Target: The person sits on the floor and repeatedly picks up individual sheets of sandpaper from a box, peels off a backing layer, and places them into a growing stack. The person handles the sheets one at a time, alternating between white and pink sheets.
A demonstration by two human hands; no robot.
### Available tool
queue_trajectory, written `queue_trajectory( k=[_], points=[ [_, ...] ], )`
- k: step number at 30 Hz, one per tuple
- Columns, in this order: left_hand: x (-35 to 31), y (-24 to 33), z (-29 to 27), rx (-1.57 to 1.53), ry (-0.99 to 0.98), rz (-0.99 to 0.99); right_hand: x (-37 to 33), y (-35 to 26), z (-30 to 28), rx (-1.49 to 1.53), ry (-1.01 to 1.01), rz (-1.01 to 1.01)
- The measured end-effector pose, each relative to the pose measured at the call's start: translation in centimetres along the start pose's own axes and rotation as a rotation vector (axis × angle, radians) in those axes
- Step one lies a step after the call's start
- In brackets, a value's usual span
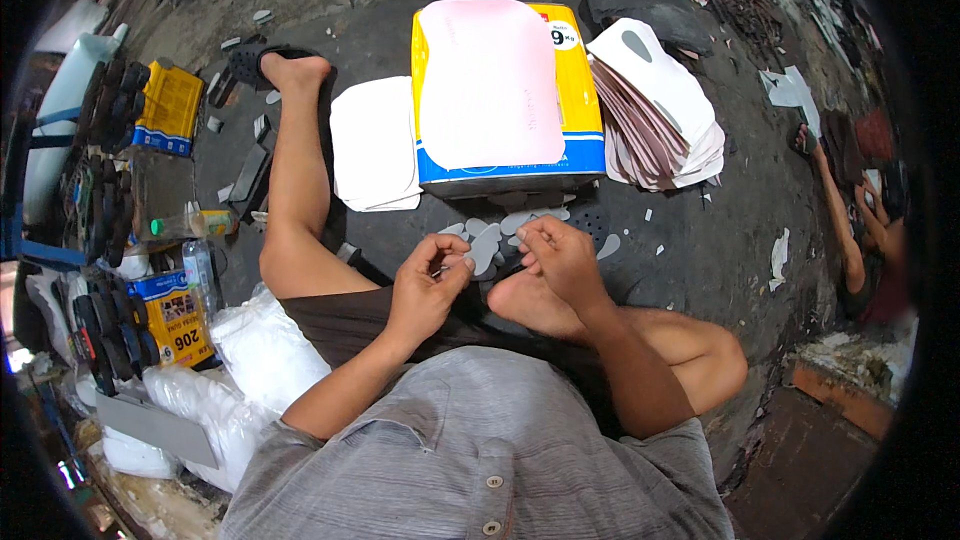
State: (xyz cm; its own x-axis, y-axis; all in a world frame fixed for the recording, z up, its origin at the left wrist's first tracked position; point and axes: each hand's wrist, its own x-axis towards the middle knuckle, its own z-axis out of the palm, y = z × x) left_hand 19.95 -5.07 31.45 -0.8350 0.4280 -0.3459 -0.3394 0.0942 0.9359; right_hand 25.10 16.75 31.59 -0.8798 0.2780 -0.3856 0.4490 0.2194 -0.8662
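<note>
I sit on a dark floor with one leg stretched out to the left and the other folded. My left hand [428,285] pinches a small grey oval cut-out [484,248] at its edge. My right hand [560,255] has its fingers curled over the same small pile of grey oval pieces [505,230], thumb and forefinger closed on one piece. The pile lies on the floor just above my bare foot [530,302]. Right behind it stands a yellow and blue box [585,110] with a pink sheet [490,80] on top.
A stack of white sheets [375,145] lies left of the box, a fanned stack of pink-and-white cut sheets [660,110] to its right. White plastic bags [265,350], bottles [200,270] and yellow cartons [170,105] sit at left. Another person's arms [850,230] show at right.
</note>
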Motion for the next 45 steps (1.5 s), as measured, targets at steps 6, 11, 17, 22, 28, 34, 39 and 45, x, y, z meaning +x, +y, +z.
queue_trajectory(
  k=[6, 11, 17, 22, 28, 34, 39, 45],
  points=[
    [0.7, 2.0, -0.2, 0.11, 0.001, 0.087, 2.5, -3.8, -3.6, -0.457, 0.287, -0.663],
    [2.2, 3.8, 1.0, 0.276, -0.069, 0.229, 8.4, -7.9, -7.5, -0.739, -0.062, -0.635],
    [3.7, 6.2, 2.4, 0.288, -0.103, 0.259, 9.8, -9.5, -8.7, -1.096, -0.227, -0.854],
    [9.5, 7.5, 4.4, 0.634, -0.018, 0.538, 10.2, -11.4, -10.1, -0.851, 0.002, -0.77],
    [12.1, 6.2, 5.7, 0.792, 0.073, 0.686, 8.9, -9.9, -10.1, -0.736, -0.085, -0.775],
    [12.1, 5.4, 6.2, 0.812, 0.132, 0.692, 9.3, -9.8, -10.2, -0.709, -0.027, -0.789],
    [12.2, 5.7, 6.6, 0.84, 0.173, 0.732, 9.8, -10.7, -11.0, -0.729, -0.004, -0.752],
    [12.3, 5.8, 6.7, 0.821, 0.175, 0.739, 9.8, -9.4, -10.3, -0.731, -0.064, -0.708]
  ],
)
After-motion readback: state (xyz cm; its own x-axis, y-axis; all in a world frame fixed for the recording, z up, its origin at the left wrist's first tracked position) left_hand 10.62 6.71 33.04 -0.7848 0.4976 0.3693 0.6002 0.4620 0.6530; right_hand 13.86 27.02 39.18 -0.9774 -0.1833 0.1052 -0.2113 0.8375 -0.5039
